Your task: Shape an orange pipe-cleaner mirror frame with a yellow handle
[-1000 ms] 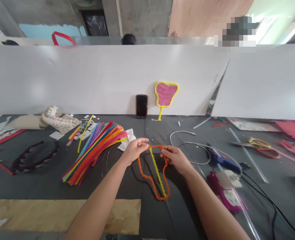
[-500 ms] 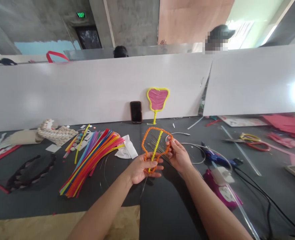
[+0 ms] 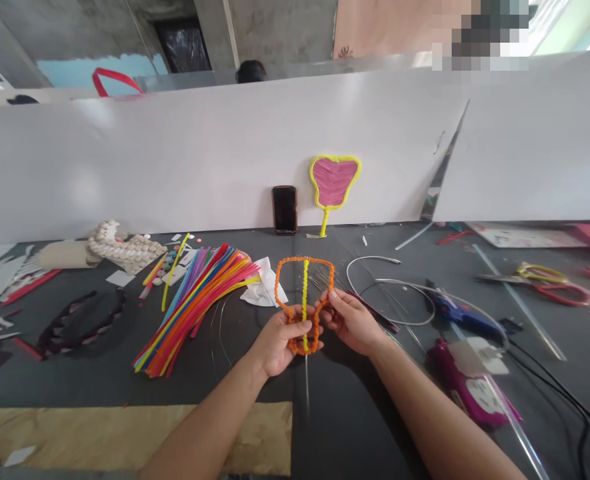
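Both hands hold an orange twisted pipe-cleaner frame (image 3: 307, 259) above the dark table. A yellow twisted pipe-cleaner stem (image 3: 305, 287) runs up its middle, and a bare wire (image 3: 307, 387) sticks out below. My left hand (image 3: 281, 340) is closed on the lower left part, its thumb over the yellow stem. My right hand (image 3: 349, 320) pinches the right side of the orange outline where it narrows. Past the hands, a pink fan shape with a yellow fuzzy border (image 3: 335, 181) stands upright against the white partition.
Left lies a bundle of coloured pipe cleaners (image 3: 195, 307) beside a white tissue (image 3: 265, 287). A phone (image 3: 285, 210) leans on the partition (image 3: 199, 160). Rightward are coiled wire (image 3: 355, 287), a blue glue gun (image 3: 459, 313), scissors (image 3: 539, 277) and a magenta power strip (image 3: 475, 393) with cables.
The orange frame has turned from tilted to nearly upright, facing me more squarely. My right hand has slid lower along its right side. The camera view has shifted left and down.
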Available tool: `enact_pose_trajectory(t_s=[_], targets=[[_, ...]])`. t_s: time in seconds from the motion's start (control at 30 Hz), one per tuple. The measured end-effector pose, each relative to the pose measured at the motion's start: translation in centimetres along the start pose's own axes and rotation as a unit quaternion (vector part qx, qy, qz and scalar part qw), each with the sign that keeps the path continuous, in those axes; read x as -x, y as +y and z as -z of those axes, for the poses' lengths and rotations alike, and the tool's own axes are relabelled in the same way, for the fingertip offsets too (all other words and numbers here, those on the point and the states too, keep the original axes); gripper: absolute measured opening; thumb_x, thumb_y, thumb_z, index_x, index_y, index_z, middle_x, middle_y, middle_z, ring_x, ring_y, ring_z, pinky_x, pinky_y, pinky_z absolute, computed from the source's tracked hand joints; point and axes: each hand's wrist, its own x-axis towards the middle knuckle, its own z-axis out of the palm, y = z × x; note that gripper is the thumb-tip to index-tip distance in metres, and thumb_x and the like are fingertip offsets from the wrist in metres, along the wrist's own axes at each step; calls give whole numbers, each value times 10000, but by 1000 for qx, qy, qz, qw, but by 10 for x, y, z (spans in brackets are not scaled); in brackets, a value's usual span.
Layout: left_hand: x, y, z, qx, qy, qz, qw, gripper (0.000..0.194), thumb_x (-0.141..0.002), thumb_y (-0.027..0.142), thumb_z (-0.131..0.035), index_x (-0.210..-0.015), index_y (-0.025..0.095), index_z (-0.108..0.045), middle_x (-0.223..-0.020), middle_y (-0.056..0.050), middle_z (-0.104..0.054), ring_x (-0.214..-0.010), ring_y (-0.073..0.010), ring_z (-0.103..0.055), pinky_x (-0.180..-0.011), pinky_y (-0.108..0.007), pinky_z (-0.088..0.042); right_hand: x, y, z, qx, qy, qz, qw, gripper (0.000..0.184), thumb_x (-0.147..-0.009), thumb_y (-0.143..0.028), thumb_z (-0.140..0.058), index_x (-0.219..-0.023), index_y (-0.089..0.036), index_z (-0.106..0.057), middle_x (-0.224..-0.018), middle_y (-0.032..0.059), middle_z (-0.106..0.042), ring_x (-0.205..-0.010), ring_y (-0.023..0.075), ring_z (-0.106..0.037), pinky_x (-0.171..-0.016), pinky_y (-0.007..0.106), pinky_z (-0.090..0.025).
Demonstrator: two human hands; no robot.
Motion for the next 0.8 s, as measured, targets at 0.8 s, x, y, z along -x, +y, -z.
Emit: enact_pose_trajectory(t_s=[0.8], targets=[[1, -9, -5, -43, 30, -62, 997, 283, -598, 168, -770, -831, 150, -610, -732, -14, -628, -621, -138, -602, -591, -283, -493, 3, 6, -3, 36, -23, -38, 998, 316, -733, -477, -669, -810, -178, -602, -652, -25, -494, -563, 82, -436, -523, 214, -373]])
